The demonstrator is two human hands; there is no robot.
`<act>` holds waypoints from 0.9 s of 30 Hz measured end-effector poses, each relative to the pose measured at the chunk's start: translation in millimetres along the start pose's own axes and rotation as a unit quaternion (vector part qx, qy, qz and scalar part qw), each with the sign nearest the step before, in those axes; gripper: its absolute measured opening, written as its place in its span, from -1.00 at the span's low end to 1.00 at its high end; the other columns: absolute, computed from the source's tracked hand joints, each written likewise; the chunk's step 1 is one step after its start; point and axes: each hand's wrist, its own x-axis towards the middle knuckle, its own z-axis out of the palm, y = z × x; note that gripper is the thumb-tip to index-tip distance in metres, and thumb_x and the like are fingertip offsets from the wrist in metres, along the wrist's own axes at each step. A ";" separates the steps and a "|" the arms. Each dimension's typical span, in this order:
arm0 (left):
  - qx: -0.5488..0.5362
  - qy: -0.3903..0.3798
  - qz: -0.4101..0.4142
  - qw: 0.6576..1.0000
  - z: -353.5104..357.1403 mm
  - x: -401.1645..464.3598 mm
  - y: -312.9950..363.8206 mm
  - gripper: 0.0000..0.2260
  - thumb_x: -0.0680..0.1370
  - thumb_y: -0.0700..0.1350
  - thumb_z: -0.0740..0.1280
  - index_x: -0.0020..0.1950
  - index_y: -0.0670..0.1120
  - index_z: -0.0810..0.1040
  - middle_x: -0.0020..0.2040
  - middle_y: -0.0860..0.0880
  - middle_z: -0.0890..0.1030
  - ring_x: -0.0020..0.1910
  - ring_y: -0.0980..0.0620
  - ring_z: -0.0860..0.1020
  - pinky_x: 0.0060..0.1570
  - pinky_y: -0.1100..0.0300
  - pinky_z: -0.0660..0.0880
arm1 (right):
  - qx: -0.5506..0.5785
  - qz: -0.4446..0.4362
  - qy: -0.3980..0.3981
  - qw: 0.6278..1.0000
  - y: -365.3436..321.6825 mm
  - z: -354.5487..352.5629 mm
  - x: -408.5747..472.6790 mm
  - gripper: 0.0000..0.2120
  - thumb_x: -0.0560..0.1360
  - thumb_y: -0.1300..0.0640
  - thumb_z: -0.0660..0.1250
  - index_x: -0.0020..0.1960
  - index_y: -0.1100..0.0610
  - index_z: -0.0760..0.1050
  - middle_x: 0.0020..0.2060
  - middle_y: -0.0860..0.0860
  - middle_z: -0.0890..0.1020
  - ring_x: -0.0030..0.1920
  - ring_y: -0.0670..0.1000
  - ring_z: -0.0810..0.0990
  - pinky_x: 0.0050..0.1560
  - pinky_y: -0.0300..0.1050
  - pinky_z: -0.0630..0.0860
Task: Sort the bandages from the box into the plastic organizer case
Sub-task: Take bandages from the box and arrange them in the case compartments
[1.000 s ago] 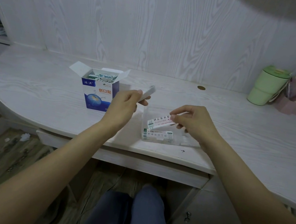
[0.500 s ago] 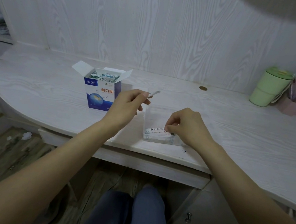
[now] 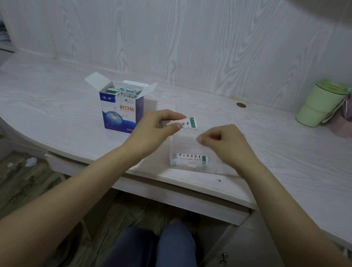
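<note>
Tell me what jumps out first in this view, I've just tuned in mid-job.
The left hand pinches a wrapped bandage at desk centre, above the clear organizer case, where a few bandages already lie along the near side. The right hand hovers over the case, fingers curled, apparently empty. To the left stands the open blue-and-white bandage box, more strips showing in its top.

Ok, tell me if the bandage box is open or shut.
Open: the box stands upright, top flaps spread, bandages showing inside.
</note>
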 end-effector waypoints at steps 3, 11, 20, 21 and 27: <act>0.016 -0.034 0.008 0.999 1.8 -1.8 -1.9 -0.81 0.54 -0.16 0.34 0.11 0.06 0.58 0.04 0.21 0.56 0.03 0.28 0.51 0.04 0.39 0.45 | 0.199 0.035 0.001 0.979 -6.4 -10.8 -3.5 -0.76 0.57 -0.02 0.24 0.03 0.10 0.61 -0.18 -0.01 0.65 -0.25 -0.11 0.57 -0.25 -0.27 0.43; -0.009 -0.061 -0.013 0.998 5.8 -2.4 1.5 -0.82 0.55 -0.26 0.31 0.11 -0.08 0.58 -0.07 -0.04 0.61 -0.19 0.11 0.59 -0.02 0.27 0.55 | 0.159 0.013 0.036 0.987 1.1 -11.3 -4.7 -0.92 0.44 0.25 0.43 -0.18 0.09 0.62 -0.37 0.01 0.63 -0.41 -0.15 0.51 -0.36 -0.26 0.38; 0.297 -0.070 0.026 0.952 4.4 -3.7 -6.6 -0.88 0.47 -0.07 0.44 -0.02 -0.04 0.66 -0.17 0.03 0.62 -0.29 0.21 0.46 -0.23 0.34 0.37 | -0.026 0.021 0.006 0.999 8.2 -3.4 -5.0 -0.99 0.41 0.20 0.47 -0.18 0.12 0.65 -0.32 0.02 0.61 -0.35 -0.10 0.47 -0.35 -0.29 0.38; 0.314 -0.070 0.029 0.946 5.6 -3.9 -6.7 -0.87 0.46 -0.06 0.44 -0.02 -0.03 0.67 -0.17 0.04 0.61 -0.29 0.20 0.45 -0.21 0.30 0.38 | -0.049 0.020 0.000 0.999 8.7 -1.4 -5.3 -0.98 0.41 0.20 0.47 -0.16 0.13 0.65 -0.30 0.03 0.61 -0.32 -0.10 0.49 -0.35 -0.31 0.38; 0.425 -0.097 0.027 0.899 9.3 2.4 -0.8 -0.89 0.48 -0.01 0.42 -0.04 0.04 0.69 -0.12 0.05 0.64 -0.10 0.06 0.54 -0.04 0.16 0.43 | -0.139 0.000 -0.027 0.990 8.0 5.1 -3.4 -0.94 0.43 0.22 0.44 -0.10 0.16 0.66 -0.21 0.05 0.62 -0.15 0.00 0.57 -0.24 -0.23 0.45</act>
